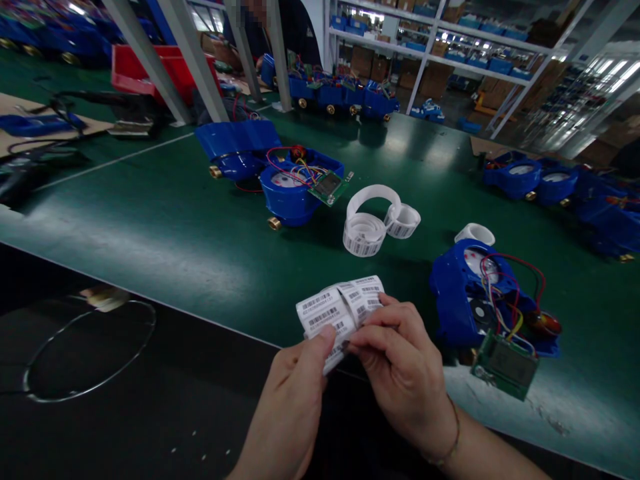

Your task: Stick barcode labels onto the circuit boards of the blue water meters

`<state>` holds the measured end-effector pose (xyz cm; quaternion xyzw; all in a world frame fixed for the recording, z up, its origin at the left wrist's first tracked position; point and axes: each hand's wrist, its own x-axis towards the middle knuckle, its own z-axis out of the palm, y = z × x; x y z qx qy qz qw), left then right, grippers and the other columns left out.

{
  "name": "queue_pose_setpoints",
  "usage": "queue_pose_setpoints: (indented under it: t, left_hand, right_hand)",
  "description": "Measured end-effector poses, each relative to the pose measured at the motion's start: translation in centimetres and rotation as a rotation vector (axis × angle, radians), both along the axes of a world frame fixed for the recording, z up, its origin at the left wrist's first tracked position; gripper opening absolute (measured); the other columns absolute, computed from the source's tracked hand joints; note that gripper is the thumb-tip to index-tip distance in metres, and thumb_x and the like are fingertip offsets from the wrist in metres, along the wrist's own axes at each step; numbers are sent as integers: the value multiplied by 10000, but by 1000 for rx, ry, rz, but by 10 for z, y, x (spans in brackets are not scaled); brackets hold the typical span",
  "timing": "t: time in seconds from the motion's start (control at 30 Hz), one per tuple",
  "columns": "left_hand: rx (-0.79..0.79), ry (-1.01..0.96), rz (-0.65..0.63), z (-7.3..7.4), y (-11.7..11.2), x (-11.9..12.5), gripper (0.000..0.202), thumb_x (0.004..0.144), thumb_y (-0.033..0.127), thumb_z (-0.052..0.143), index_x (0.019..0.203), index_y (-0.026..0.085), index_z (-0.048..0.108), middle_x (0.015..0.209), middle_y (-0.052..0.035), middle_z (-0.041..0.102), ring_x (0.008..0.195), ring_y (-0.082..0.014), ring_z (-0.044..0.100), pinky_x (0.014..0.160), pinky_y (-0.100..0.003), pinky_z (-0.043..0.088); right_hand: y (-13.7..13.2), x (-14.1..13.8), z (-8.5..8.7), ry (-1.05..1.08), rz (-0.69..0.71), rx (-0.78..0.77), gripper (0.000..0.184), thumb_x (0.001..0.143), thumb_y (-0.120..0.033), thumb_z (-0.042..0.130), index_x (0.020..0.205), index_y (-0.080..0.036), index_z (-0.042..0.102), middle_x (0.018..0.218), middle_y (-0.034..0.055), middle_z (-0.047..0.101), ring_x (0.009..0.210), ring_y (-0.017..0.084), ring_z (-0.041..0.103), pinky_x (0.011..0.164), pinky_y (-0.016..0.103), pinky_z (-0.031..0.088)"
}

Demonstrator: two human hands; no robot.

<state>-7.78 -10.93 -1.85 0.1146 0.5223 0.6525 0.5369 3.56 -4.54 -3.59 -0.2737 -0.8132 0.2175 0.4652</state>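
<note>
At the near edge of the green table [200, 247], the left hand [296, 383] pinches barcode labels [323, 310] from the left; the right hand [407, 367] grips their right side. White label coils [364, 239] lie beyond.

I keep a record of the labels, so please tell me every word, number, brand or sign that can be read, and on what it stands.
No text reads with certainty.
Barcode labels in left hand and right hand: digits too blurred to quote.
Coiled label strip: barcodes, print too small.
Nearest blue meter, dial: marks too small.
</note>
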Motion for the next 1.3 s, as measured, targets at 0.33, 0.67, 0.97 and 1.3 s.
queue_pose_setpoints:
  t: [0.33, 0.67, 0.97, 1.3]
  left_hand:
    - [-96, 698, -17, -25, 17, -23, 402, 928, 475, 431, 974, 208, 728, 1005, -51, 766, 974, -259, 693, 937, -372, 514]
    - [-133, 1420, -422, -6, 32, -49, 399, 879, 441, 443, 643, 191, 647, 755, -120, 689, 770, -288, 646, 764, -421, 445]
    - [-194, 1574, -452, -17, 61, -83, 399, 943, 460, 428, 782, 191, 675, 803, -49, 645, 858, -220, 595, 780, -372, 484]
    - [-463, 1596, -169, -32, 52, -72, 230, 952, 360, 539, 971, 156, 643, 991, -55, 665, 1071, -244, 604, 983, -507, 436]
  right_hand:
    - [-14, 1, -3, 85, -91, 71, 148, 934, -82, 553, 858, -193, 614, 935, 20, 538, 899, 150, 559, 1054, 396, 470]
    - [-26, 26, -16, 167, -65, 115, 203, 964, -104, 494, 826, -184, 620, 903, 16, 513, 820, 136, 543, 960, 354, 477]
    - [-27, 28, -15, 205, -54, -27, 165, 941, -124, 514, 864, -213, 630, 973, 30, 518, 920, 160, 563, 958, 343, 474]
    - [3, -29, -16, 410, 16, -792, 67, 868, -225, 617, 805, -214, 639, 1254, 88, 429, 1274, 267, 482, 1109, 480, 346]
